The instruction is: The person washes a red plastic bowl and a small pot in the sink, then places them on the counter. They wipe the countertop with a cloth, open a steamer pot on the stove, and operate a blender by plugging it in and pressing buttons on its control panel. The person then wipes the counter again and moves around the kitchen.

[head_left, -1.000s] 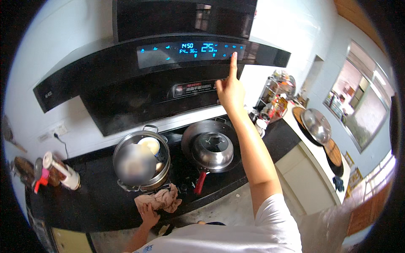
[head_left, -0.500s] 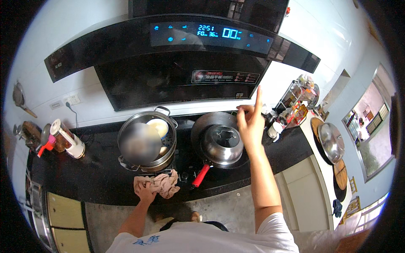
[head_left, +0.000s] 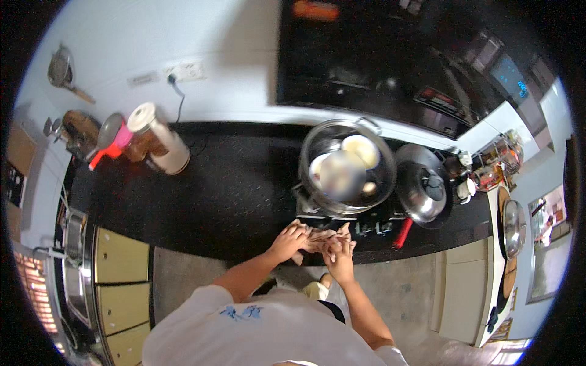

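Between both hands I hold a crumpled pinkish-brown cloth (head_left: 316, 238) at the front edge of the stove. My left hand (head_left: 288, 240) grips its left part, fingers closed. My right hand (head_left: 339, 251) has its fingers bunched around the right part. Just beyond the cloth stands a steel steamer pot (head_left: 390, 177) without its lid. In it lie pale bowls, one a yellowish bowl (head_left: 360, 151); part of the contents is blurred. To the right, a wok (head_left: 412, 155) bears a domed steel lid (head_left: 427, 210) with a dark knob, and a red handle (head_left: 403, 233) points toward me.
A black counter (head_left: 238, 177) runs left of the stove. At its left end stand a white-lidded container (head_left: 162, 140) and a red-handled strainer (head_left: 110, 143). Condiments (head_left: 488, 174) crowd the right corner. A steel lid (head_left: 514, 229) leans on the right-hand counter. Above hangs a black range hood (head_left: 366, 61).
My right hand has come down from its raised, pointing pose near the hood and taken hold of the cloth beside my left hand. The view has swung left.
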Motion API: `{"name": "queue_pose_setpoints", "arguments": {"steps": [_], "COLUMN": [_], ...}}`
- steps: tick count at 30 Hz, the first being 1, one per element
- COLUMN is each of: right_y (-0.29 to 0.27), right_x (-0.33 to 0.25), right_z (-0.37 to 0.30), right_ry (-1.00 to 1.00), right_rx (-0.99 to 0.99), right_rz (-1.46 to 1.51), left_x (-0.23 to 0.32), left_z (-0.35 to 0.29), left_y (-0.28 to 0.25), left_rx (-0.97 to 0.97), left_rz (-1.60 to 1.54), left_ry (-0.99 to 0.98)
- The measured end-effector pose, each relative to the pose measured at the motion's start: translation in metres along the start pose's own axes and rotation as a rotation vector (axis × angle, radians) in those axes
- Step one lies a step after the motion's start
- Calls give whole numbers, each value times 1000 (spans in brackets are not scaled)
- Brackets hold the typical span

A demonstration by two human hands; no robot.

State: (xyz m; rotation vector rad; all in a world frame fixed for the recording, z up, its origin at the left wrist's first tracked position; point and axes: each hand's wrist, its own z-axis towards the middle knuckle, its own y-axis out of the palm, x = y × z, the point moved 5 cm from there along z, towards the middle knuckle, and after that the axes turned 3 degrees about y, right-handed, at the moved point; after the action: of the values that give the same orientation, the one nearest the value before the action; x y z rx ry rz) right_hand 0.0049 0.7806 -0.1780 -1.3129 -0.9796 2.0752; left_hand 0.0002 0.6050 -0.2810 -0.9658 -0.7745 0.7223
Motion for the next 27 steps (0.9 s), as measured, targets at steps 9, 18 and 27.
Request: {"name": "queue_pose_setpoints", "arguments": {"steps": [9,18,27], "right_y": [154,248,294], "right_x": [-67,-102,-105], "right_z": [-39,8,150], "right_ry": [-47,-273,-243], "right_rx": [-489,-864,-673], "right_rz": [-52,-236,53], "left_x": [-116,-150,-289], "left_z": [-133,-184,-110], "left_y": [-57,-102,-75], "left_rx": [-209,-85,-14], "left_rz": [11,-109,-77], "left_ry": [-398,-373,-175]}}
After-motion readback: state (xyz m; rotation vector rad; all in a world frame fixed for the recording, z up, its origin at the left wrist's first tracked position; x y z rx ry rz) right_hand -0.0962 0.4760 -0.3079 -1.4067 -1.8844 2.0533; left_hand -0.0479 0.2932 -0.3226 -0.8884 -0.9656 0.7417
